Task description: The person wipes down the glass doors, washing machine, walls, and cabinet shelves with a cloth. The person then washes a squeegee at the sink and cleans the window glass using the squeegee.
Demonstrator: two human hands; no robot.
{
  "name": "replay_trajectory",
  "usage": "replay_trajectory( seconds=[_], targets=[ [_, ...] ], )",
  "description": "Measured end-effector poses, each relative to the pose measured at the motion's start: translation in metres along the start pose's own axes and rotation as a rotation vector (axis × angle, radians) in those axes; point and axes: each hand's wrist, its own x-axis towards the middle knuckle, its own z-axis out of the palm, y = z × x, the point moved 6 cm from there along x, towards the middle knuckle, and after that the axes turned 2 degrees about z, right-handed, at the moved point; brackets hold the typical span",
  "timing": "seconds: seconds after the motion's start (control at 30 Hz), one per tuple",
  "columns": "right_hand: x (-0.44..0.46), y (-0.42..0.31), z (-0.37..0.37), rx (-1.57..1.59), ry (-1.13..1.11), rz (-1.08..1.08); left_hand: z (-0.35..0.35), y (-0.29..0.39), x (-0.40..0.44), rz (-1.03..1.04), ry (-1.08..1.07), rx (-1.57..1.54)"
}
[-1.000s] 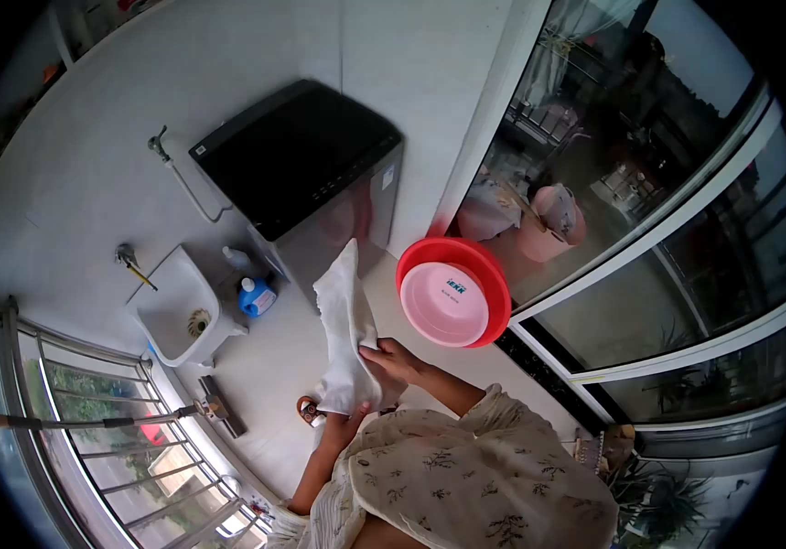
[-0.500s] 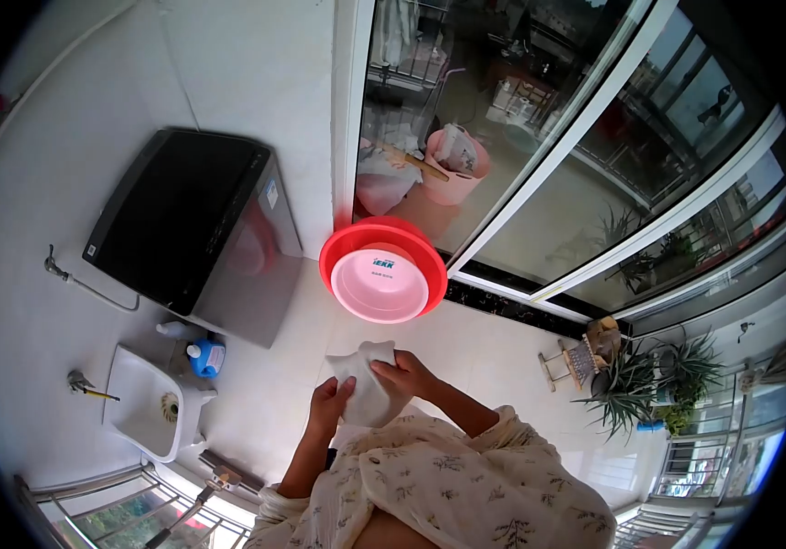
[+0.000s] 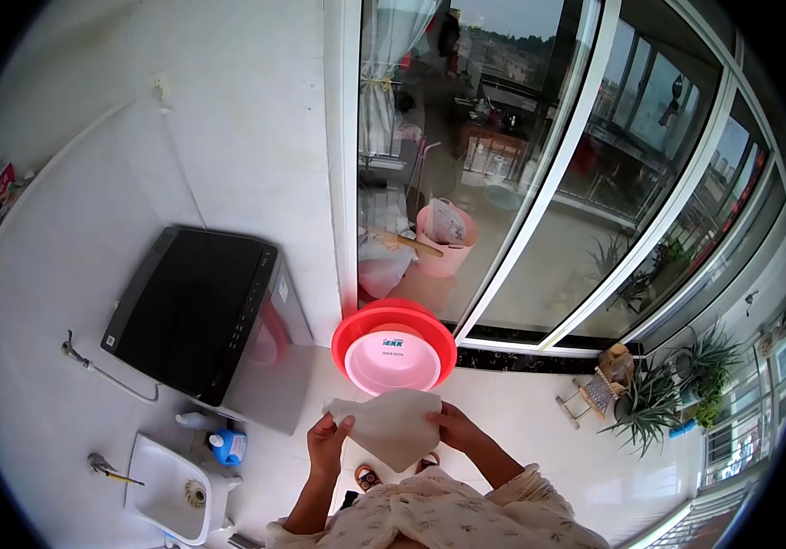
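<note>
A whitish cloth is stretched out in front of my body between both hands. My left hand pinches its left edge, thumb on top. At the opposite edge my right hand is closed on the fabric. Just beyond the cloth, a pink basin sits inside a larger red basin, by the door frame. The cloth's near corner hangs down above my feet.
To the left stand a black-topped washing machine, a white sink and a blue detergent bottle. Sliding glass doors run along the far side. A small stool and potted plants are at the right.
The cloth has gone from bunched to spread wide, as my hands moved apart. My view has tilted up, so the basins and washing machine appear lower, and my feet now show.
</note>
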Motion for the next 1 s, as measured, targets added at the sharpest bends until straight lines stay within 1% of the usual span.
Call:
replay_trajectory(
  seconds=[0.03, 0.1, 0.13, 0.2, 0.27, 0.3, 0.33, 0.37, 0.4, 0.43, 0.5, 0.6, 0.7, 0.73, 0.8, 0.83, 0.9, 1.0],
  targets=[
    [0.001, -0.007, -0.004, -0.004, 0.048, -0.032, 0.005, 0.002, 0.005, -0.018, 0.012, 0.024],
    [0.000, -0.023, -0.014, -0.014, 0.152, -0.089, 0.014, 0.014, 0.016, 0.054, -0.036, 0.090],
    [0.002, -0.030, -0.021, -0.061, 0.127, -0.088, 0.017, 0.023, 0.025, 0.142, -0.048, 0.149],
    [0.007, -0.051, -0.029, -0.190, 0.166, -0.104, 0.025, 0.037, 0.050, 0.285, -0.070, 0.280],
    [0.019, -0.078, -0.052, -0.279, 0.181, -0.174, 0.015, 0.037, 0.080, 0.210, -0.035, 0.336],
    [0.020, -0.103, -0.047, -0.302, 0.193, -0.224, 0.032, 0.059, 0.088, 0.202, -0.063, 0.146],
    [0.023, -0.127, -0.040, -0.371, 0.225, -0.252, 0.038, 0.068, 0.099, 0.229, -0.068, 0.072],
    [0.030, -0.146, -0.041, -0.384, 0.206, -0.326, 0.047, 0.076, 0.108, 0.194, -0.083, 0.051],
    [0.038, -0.165, -0.039, -0.480, 0.182, -0.346, 0.056, 0.083, 0.117, 0.166, -0.100, 0.027],
    [0.045, -0.183, -0.034, -0.641, 0.119, -0.428, 0.067, 0.095, 0.124, 0.200, -0.125, 0.007],
    [0.060, -0.207, -0.018, -1.205, 0.080, -0.597, 0.087, 0.118, 0.138, 0.287, -0.176, -0.030],
    [0.082, -0.227, -0.015, -1.356, 0.165, -0.581, 0.106, 0.141, 0.163, 0.373, -0.176, 0.001],
    [0.110, -0.222, -0.007, -0.970, 0.030, -0.372, 0.125, 0.145, 0.195, 0.376, -0.275, -0.033],
    [0.129, -0.206, -0.004, -0.921, -0.090, -0.370, 0.136, 0.149, 0.201, 0.369, -0.233, -0.035],
    [0.165, -0.164, -0.003, -0.880, -0.191, -0.142, 0.146, 0.150, 0.218, 0.397, -0.246, -0.030],
    [0.173, -0.157, 0.012, -0.755, -0.265, -0.083, 0.149, 0.150, 0.225, 0.407, -0.252, -0.028],
    [0.187, -0.164, 0.040, -0.533, -0.319, -0.153, 0.157, 0.149, 0.237, 0.396, -0.245, -0.005],
    [0.223, -0.198, 0.044, -0.231, -0.333, -0.237, 0.160, 0.150, 0.250, 0.411, -0.187, 0.065]
  ],
)
